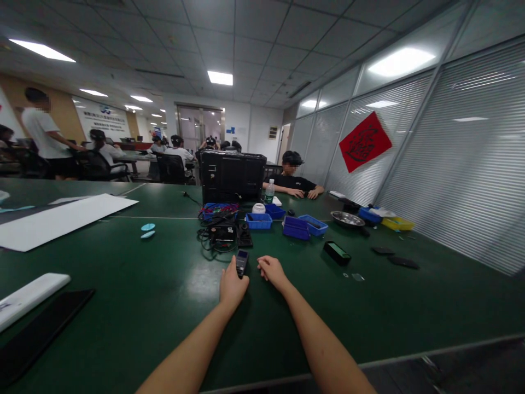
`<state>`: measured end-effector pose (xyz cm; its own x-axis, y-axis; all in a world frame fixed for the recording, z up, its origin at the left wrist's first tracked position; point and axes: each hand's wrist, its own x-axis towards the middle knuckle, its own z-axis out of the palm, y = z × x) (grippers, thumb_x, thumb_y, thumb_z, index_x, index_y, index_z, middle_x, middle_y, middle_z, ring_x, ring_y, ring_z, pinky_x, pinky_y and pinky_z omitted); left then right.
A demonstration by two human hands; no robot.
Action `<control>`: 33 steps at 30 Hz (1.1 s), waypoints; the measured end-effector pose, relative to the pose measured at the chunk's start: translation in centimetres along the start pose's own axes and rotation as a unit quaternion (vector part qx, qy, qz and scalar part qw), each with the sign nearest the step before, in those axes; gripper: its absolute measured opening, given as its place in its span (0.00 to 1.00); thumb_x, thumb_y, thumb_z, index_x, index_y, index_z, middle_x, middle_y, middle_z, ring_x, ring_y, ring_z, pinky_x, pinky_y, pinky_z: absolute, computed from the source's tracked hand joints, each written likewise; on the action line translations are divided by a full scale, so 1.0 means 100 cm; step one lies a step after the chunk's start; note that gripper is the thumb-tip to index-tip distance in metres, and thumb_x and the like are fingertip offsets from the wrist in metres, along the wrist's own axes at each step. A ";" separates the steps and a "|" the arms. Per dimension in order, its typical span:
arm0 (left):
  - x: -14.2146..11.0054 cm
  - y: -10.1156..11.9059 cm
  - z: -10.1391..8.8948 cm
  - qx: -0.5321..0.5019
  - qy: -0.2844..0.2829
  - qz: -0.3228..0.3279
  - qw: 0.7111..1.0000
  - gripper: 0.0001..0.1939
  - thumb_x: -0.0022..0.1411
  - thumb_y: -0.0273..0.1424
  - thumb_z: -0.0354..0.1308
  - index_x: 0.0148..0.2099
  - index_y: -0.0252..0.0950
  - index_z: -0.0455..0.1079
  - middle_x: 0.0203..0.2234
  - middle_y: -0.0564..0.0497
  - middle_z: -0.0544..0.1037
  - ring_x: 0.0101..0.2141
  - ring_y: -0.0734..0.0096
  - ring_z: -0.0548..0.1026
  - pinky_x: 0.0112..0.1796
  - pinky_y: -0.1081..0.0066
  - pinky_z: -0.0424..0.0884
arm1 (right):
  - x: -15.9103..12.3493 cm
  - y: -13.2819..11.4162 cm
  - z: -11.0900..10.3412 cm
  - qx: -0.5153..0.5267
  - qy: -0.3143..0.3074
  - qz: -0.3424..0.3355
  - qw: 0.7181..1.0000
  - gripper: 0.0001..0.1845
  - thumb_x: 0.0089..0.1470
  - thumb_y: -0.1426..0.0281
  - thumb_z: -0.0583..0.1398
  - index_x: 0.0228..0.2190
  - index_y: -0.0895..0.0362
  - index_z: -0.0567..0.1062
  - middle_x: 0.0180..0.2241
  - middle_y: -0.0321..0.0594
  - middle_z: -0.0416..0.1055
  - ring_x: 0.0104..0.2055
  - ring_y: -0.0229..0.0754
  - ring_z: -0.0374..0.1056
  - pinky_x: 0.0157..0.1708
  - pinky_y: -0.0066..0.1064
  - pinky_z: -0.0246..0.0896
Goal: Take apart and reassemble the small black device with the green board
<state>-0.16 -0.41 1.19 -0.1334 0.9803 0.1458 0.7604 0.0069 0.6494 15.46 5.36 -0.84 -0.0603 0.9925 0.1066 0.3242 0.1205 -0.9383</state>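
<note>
My left hand (232,285) rests on the green table (135,306) with its fingers closed around a small dark handheld device (241,261) that has a lit screen. Just right of the device lies my right hand (271,270), fingers curled loosely, touching the table; I cannot see anything in it. Beyond the device sits a tangle of black cables and a black unit (221,234).
Blue bins (303,226) and a black case (232,177) stand further back. A dark flat box (337,253) lies to the right, a metal bowl (346,219) beyond it. White board (30,294) and black panel (41,328) at left. A person sits across the table; others stand far left.
</note>
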 end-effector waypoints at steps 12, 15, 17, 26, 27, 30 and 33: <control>-0.003 -0.033 -0.029 0.040 0.055 -0.039 0.997 0.35 0.52 0.31 0.50 0.62 0.33 0.46 0.51 0.42 0.68 0.50 0.59 0.66 0.50 0.65 0.56 | -0.003 0.000 -0.007 0.000 -0.010 -0.003 1.000 0.11 0.48 0.68 0.52 0.31 0.61 0.69 0.17 0.30 0.64 0.11 0.28 0.53 0.10 0.20 0.47; -0.002 -0.042 -0.039 0.058 0.075 -0.048 0.994 0.35 0.52 0.32 0.50 0.62 0.32 0.46 0.51 0.41 0.67 0.49 0.58 0.66 0.51 0.64 0.55 | -0.002 0.001 -0.007 -0.001 -0.010 -0.004 1.000 0.11 0.48 0.68 0.52 0.31 0.61 0.69 0.16 0.30 0.64 0.11 0.28 0.53 0.11 0.21 0.47; 0.000 -0.047 -0.046 0.067 0.082 -0.059 0.993 0.35 0.53 0.32 0.49 0.62 0.32 0.45 0.51 0.41 0.67 0.49 0.59 0.66 0.52 0.64 0.54 | -0.002 0.002 -0.007 -0.003 -0.010 -0.005 1.000 0.11 0.48 0.68 0.52 0.31 0.61 0.69 0.17 0.30 0.64 0.11 0.28 0.53 0.11 0.20 0.47; 0.014 -0.079 -0.082 0.114 0.116 -0.116 0.980 0.34 0.54 0.34 0.46 0.62 0.28 0.45 0.51 0.38 0.66 0.50 0.58 0.66 0.50 0.62 0.58 | -0.001 0.003 -0.008 -0.008 -0.013 -0.002 1.000 0.11 0.48 0.68 0.53 0.32 0.61 0.70 0.19 0.32 0.67 0.12 0.28 0.54 0.12 0.20 0.48; 0.015 -0.082 -0.086 0.118 0.120 -0.123 0.978 0.34 0.54 0.35 0.46 0.62 0.28 0.45 0.51 0.38 0.66 0.50 0.57 0.66 0.50 0.62 0.58 | -0.001 0.003 -0.008 -0.008 -0.013 -0.002 1.000 0.11 0.48 0.68 0.53 0.32 0.61 0.70 0.19 0.32 0.67 0.12 0.28 0.54 0.11 0.20 0.48; 0.016 -0.091 -0.097 0.127 0.124 -0.146 0.973 0.35 0.54 0.36 0.46 0.62 0.28 0.45 0.50 0.38 0.67 0.49 0.56 0.67 0.49 0.62 0.60 | -0.001 0.003 -0.007 -0.008 -0.015 0.000 1.000 0.11 0.48 0.68 0.53 0.32 0.61 0.70 0.19 0.32 0.67 0.12 0.28 0.54 0.11 0.21 0.48; 0.013 -0.095 -0.106 0.127 0.118 -0.162 0.971 0.34 0.53 0.36 0.47 0.61 0.30 0.46 0.49 0.39 0.68 0.48 0.56 0.68 0.47 0.62 0.61 | 0.000 0.003 -0.007 -0.011 -0.019 0.003 1.000 0.11 0.48 0.68 0.53 0.32 0.61 0.70 0.19 0.32 0.66 0.12 0.28 0.55 0.11 0.20 0.48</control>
<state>-14.27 -1.30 3.11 -0.5108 0.8462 0.1517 0.7829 0.3850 0.4886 16.27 5.42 -0.93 -0.0944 0.9917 0.0876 0.3450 0.1151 -0.9315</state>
